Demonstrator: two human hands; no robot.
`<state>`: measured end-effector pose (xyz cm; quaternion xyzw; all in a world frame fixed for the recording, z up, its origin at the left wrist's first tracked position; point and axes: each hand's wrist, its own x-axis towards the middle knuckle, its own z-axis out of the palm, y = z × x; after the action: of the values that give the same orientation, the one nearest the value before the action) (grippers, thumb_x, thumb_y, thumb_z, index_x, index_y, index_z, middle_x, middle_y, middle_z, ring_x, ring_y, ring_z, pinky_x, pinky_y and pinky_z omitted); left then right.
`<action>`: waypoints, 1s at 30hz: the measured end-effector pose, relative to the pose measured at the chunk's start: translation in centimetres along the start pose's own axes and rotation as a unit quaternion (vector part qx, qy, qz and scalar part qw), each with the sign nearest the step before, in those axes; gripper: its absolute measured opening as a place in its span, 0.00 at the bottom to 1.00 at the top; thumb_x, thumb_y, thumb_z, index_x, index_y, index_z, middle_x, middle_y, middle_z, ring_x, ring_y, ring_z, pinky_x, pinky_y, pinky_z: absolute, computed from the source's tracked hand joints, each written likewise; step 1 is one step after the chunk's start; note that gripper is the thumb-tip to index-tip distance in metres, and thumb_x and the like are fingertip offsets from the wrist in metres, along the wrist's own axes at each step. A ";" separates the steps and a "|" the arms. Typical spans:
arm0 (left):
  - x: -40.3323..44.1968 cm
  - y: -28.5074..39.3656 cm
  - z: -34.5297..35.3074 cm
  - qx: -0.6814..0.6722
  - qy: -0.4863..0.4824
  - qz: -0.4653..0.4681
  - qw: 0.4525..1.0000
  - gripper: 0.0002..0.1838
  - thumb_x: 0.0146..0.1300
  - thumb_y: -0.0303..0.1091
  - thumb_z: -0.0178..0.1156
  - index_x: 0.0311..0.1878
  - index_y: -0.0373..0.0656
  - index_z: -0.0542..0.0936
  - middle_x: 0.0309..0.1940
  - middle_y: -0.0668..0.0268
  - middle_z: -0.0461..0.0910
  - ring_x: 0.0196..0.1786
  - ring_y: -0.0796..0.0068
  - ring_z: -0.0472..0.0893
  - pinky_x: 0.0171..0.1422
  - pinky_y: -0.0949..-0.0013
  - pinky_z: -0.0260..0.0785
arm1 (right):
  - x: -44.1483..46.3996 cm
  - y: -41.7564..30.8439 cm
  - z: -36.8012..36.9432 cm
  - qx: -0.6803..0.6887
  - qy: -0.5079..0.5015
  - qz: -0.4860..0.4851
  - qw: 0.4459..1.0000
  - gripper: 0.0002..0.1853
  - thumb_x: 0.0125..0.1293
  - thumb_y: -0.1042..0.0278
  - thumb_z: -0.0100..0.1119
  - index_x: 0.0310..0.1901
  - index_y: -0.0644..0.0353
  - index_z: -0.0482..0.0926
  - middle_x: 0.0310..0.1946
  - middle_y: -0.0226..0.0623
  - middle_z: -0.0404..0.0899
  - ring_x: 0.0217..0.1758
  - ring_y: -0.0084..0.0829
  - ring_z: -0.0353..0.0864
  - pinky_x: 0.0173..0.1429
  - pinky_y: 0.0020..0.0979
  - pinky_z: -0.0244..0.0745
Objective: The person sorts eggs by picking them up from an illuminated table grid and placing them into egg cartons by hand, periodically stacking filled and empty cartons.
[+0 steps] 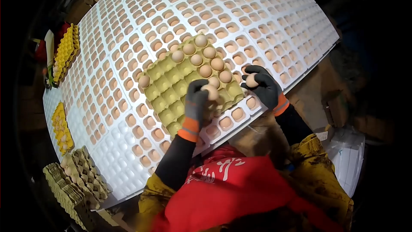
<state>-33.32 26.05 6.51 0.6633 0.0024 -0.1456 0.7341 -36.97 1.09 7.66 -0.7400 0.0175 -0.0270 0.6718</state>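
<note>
A greenish egg tray point(170, 78) lies on white foam trays point(112, 144) whose pockets hold several eggs. Eggs fill part of its far and right side; many of its cups are bare. Over its near right part, my left hand point(197, 100), in a dark glove with an orange cuff, grips a pale egg point(210, 92). My right hand point(265, 88), gloved alike, is just off the tray's right corner, its fingers closed around another egg point(252, 80). A single egg point(144, 81) rests at the tray's left corner.
Yellow egg trays point(67, 53) stand at the left, and another yellow tray point(62, 129) with eggs lies nearer. Stacked grey-green trays point(64, 189) are at the lower left. The foam's near edge runs in front of my body. A plastic-wrapped white stack point(347, 159) is at the right.
</note>
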 end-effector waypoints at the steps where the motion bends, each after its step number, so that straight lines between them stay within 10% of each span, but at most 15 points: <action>1: 0.4 0.4 -0.7 -0.092 0.000 -0.026 0.995 0.13 0.60 0.37 0.64 0.47 0.45 0.80 0.46 0.58 0.78 0.44 0.63 0.80 0.50 0.64 0.74 | 0.8 -1.3 0.2 0.071 -0.006 0.099 0.992 0.11 0.64 0.71 0.67 0.47 0.61 0.82 0.54 0.35 0.79 0.56 0.26 0.78 0.53 0.29 0.80; 3: 1.3 2.1 -0.4 -0.012 -0.009 -0.028 0.999 0.17 0.65 0.37 0.60 0.52 0.38 0.77 0.44 0.64 0.80 0.46 0.74 0.79 0.55 0.71 0.71 | 2.7 -1.7 1.0 -0.168 -0.073 -0.063 0.981 0.14 0.61 0.68 0.68 0.49 0.56 0.82 0.56 0.38 0.77 0.56 0.34 0.79 0.57 0.36 0.77; 4: 1.6 1.7 0.9 0.263 0.034 0.083 0.961 0.17 0.62 0.36 0.63 0.52 0.41 0.77 0.44 0.63 0.80 0.45 0.68 0.80 0.51 0.67 0.74 | 3.2 -1.9 2.1 -0.297 -0.091 -0.097 0.946 0.20 0.59 0.66 0.68 0.54 0.51 0.81 0.56 0.40 0.77 0.56 0.41 0.78 0.61 0.41 0.74; 7: 2.8 0.3 3.0 0.626 -0.041 0.201 0.753 0.16 0.54 0.36 0.69 0.46 0.47 0.81 0.41 0.56 0.78 0.40 0.54 0.79 0.43 0.58 0.75 | 4.3 -0.2 3.5 -0.544 -0.151 -0.135 0.814 0.24 0.58 0.65 0.68 0.58 0.47 0.79 0.53 0.43 0.78 0.54 0.45 0.79 0.59 0.43 0.75; 10: 3.2 0.8 1.3 0.457 -0.037 0.196 0.867 0.19 0.56 0.35 0.68 0.51 0.47 0.79 0.43 0.60 0.80 0.41 0.59 0.81 0.43 0.60 0.76 | 4.2 0.0 1.9 -0.290 -0.080 -0.086 0.950 0.27 0.61 0.66 0.65 0.63 0.50 0.75 0.49 0.40 0.81 0.49 0.40 0.82 0.52 0.39 0.79; 12: 3.6 2.1 -2.0 0.029 -0.073 -0.133 0.988 0.22 0.64 0.33 0.64 0.61 0.43 0.76 0.49 0.65 0.80 0.45 0.67 0.82 0.44 0.64 0.77 | 3.8 -0.1 0.1 0.265 -0.038 0.196 0.943 0.12 0.68 0.74 0.57 0.51 0.63 0.82 0.61 0.41 0.76 0.52 0.28 0.80 0.51 0.27 0.79; 14: 2.8 5.4 -3.7 -0.235 -0.045 -0.128 0.962 0.25 0.66 0.34 0.61 0.66 0.44 0.74 0.50 0.62 0.79 0.42 0.68 0.82 0.42 0.67 0.77 | 4.6 -0.4 -0.2 0.235 -0.047 0.118 0.964 0.16 0.67 0.72 0.59 0.55 0.61 0.80 0.63 0.40 0.73 0.54 0.29 0.80 0.52 0.28 0.79; 16: 4.4 4.7 -6.0 -0.170 -0.066 -0.080 0.980 0.25 0.65 0.34 0.63 0.66 0.47 0.76 0.50 0.63 0.79 0.45 0.68 0.82 0.47 0.64 0.78 | 5.9 -1.3 -0.2 0.234 -0.078 0.144 0.958 0.23 0.63 0.65 0.63 0.60 0.56 0.78 0.64 0.37 0.71 0.56 0.30 0.79 0.54 0.29 0.80; 18: 6.5 3.3 -4.8 0.283 0.000 0.096 0.954 0.25 0.60 0.44 0.68 0.60 0.47 0.80 0.45 0.61 0.80 0.42 0.67 0.83 0.46 0.64 0.77 | 8.2 -1.6 1.8 -0.163 -0.103 -0.097 0.976 0.24 0.61 0.62 0.65 0.60 0.50 0.79 0.64 0.38 0.71 0.59 0.34 0.79 0.59 0.35 0.78; 20: 6.7 3.1 -2.8 0.553 -0.001 0.260 0.791 0.22 0.58 0.41 0.68 0.56 0.49 0.82 0.44 0.57 0.81 0.44 0.63 0.83 0.47 0.61 0.77 | 8.9 -2.5 3.8 -0.517 -0.145 -0.098 0.838 0.30 0.55 0.60 0.70 0.62 0.44 0.78 0.60 0.44 0.76 0.59 0.47 0.79 0.61 0.44 0.76; 23: 9.5 -1.1 1.1 0.714 -0.039 0.154 0.682 0.18 0.54 0.47 0.71 0.42 0.46 0.83 0.47 0.53 0.79 0.47 0.55 0.82 0.49 0.55 0.76 | 9.8 1.3 4.6 -0.547 -0.111 -0.094 0.824 0.33 0.52 0.62 0.73 0.62 0.43 0.76 0.63 0.42 0.73 0.57 0.48 0.80 0.58 0.43 0.77; 26: 7.0 4.7 -1.1 0.620 -0.036 0.093 0.778 0.23 0.56 0.49 0.67 0.54 0.51 0.83 0.57 0.51 0.74 0.52 0.56 0.81 0.53 0.57 0.75 | 9.8 3.1 2.7 -0.310 -0.028 -0.178 0.933 0.27 0.60 0.57 0.70 0.60 0.55 0.78 0.50 0.39 0.82 0.48 0.33 0.84 0.49 0.36 0.81; 27: 5.7 5.6 -3.1 0.526 -0.007 0.110 0.843 0.24 0.55 0.49 0.69 0.53 0.50 0.83 0.58 0.52 0.73 0.52 0.55 0.81 0.54 0.57 0.75 | 8.5 -1.4 4.0 -0.056 0.003 0.163 0.985 0.23 0.68 0.56 0.63 0.60 0.60 0.77 0.43 0.34 0.81 0.39 0.23 0.81 0.41 0.27 0.79; 30: 1.4 5.6 -10.6 0.325 0.098 0.196 0.920 0.27 0.51 0.46 0.74 0.54 0.48 0.82 0.56 0.54 0.74 0.53 0.53 0.80 0.57 0.58 0.75 | 6.2 -3.2 6.7 0.020 0.024 0.032 0.999 0.19 0.75 0.61 0.51 0.62 0.59 0.75 0.36 0.29 0.76 0.30 0.18 0.72 0.31 0.23 0.72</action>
<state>-28.75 36.56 10.44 0.8637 -0.1027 0.0742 0.4878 -30.44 7.68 10.36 -0.7249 0.0569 -0.0234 0.6861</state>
